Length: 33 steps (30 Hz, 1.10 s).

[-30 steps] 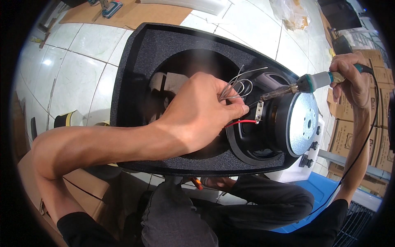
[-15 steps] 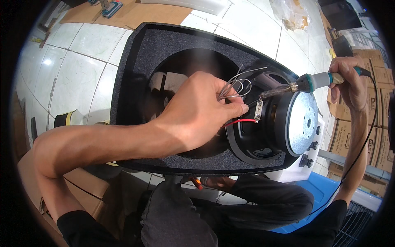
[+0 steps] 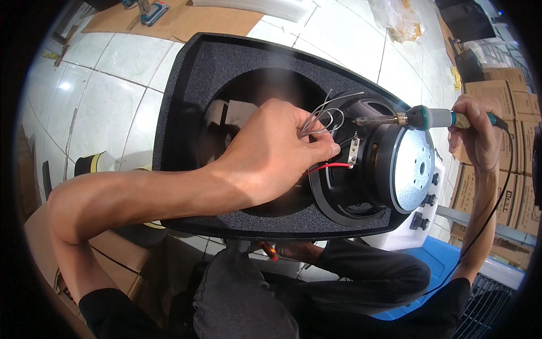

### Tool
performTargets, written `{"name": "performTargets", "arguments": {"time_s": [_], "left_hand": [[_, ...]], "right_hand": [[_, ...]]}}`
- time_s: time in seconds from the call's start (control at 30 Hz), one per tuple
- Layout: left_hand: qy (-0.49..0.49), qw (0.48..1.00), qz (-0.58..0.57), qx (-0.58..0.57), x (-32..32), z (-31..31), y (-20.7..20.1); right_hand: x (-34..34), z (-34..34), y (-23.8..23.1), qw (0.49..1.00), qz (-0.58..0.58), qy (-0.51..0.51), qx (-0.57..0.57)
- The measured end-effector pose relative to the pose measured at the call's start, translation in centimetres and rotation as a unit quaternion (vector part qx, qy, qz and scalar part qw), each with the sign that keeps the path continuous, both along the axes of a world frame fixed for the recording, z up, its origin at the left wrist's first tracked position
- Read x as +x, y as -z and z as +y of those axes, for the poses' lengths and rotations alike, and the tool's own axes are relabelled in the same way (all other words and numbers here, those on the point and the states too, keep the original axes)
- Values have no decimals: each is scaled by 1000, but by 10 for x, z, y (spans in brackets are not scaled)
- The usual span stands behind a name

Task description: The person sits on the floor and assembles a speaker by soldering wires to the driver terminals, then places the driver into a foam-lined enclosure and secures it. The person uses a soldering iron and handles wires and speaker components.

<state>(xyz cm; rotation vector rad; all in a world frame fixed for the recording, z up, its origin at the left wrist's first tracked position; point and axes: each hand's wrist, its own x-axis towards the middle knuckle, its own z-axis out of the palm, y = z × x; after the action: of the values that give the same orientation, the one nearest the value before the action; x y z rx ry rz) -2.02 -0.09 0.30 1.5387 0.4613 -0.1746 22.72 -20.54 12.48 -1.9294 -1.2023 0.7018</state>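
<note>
My right hand (image 3: 479,125) is closed round the handle of a soldering iron (image 3: 426,117), whose tip hangs just above a small terminal strip (image 3: 353,153), apart from it. That strip sits on the frame of a loudspeaker driver (image 3: 415,164), which lies magnet up on the black speaker cabinet (image 3: 197,79). My left hand (image 3: 282,147) pinches a loose coil of solder wire (image 3: 326,116) beside the strip; a dark lead near the fingertips runs to the strip's upper end. A red wire (image 3: 332,165) joins its lower end. Left of the driver, my forearm crosses the cabinet's round opening (image 3: 243,85).
A cordless drill (image 3: 152,11) lies on cardboard (image 3: 209,21) at the far left. Stacked cartons (image 3: 491,186) stand at the right. A blue bin (image 3: 435,260) and a white block with black knobs (image 3: 395,234) are near my knee. The iron's cable trails down by my right forearm.
My right hand has drawn the soldering iron slightly up and away, lifting its tip off the terminal strip. My left hand stays in place with the solder wire.
</note>
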Motion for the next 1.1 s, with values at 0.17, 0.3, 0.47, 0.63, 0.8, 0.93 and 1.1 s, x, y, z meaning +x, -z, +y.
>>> {"name": "performTargets", "arguments": {"time_s": [0.17, 0.3, 0.47, 0.63, 0.8, 0.93, 1.1], "left_hand": [[1, 1000, 3, 3, 1, 1, -2], [15, 999, 28, 4, 2, 3, -6], [27, 999, 45, 6, 3, 4, -11], [32, 998, 45, 21, 3, 4, -11], [34, 998, 42, 20, 3, 4, -9], [30, 998, 43, 17, 3, 4, -8], [33, 998, 41, 16, 3, 4, -9]], "right_hand": [[-4, -5, 1, 1000, -1, 1, 17], [-5, -7, -1, 1000, -16, -6, 21], [-7, -10, 0, 1000, -17, 13, 23], [-8, -12, 2, 999, -9, 14, 31], [-9, -12, 1, 999, -4, 21, 32], [-8, -12, 2, 999, -4, 21, 35], [-8, -12, 2, 999, -4, 20, 39]]}}
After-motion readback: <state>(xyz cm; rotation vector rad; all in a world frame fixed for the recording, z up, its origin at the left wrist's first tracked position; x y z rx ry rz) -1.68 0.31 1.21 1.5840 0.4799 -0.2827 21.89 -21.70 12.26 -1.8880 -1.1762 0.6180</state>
